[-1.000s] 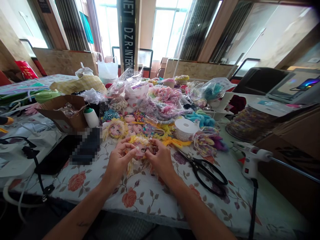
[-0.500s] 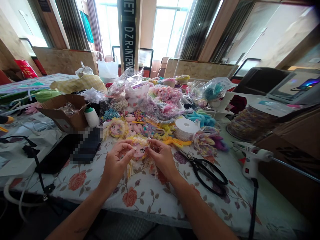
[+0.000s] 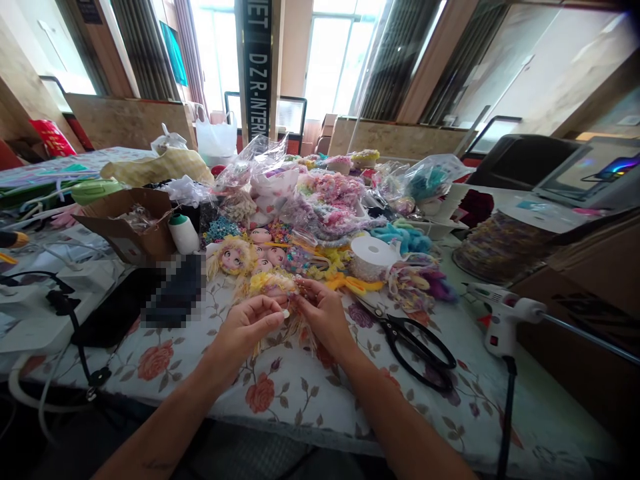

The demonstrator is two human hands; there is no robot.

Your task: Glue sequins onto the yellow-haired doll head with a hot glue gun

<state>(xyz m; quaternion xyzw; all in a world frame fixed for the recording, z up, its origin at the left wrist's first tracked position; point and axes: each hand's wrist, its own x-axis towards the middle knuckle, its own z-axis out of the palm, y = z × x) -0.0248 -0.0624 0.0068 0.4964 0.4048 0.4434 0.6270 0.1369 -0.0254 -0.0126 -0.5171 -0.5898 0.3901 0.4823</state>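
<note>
While left hand (image 3: 243, 330) pinches white bit (image 3: 285, 313) and right hand (image 3: 326, 317) doll (image 3: 273, 283), box (image 3: 150, 243) holds plastic (image 3: 140, 219).

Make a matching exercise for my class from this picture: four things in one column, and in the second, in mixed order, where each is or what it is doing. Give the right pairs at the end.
Things
1. Left hand
2. Right hand
3. Scissors
4. Thread cone

Places and states
A. Beside the open cardboard box
B. Holding the yellow-haired doll head
C. Black-handled, lying on the floral tablecloth
D. Pinching a small white piece

Right pairs
1-D, 2-B, 3-C, 4-A
</note>
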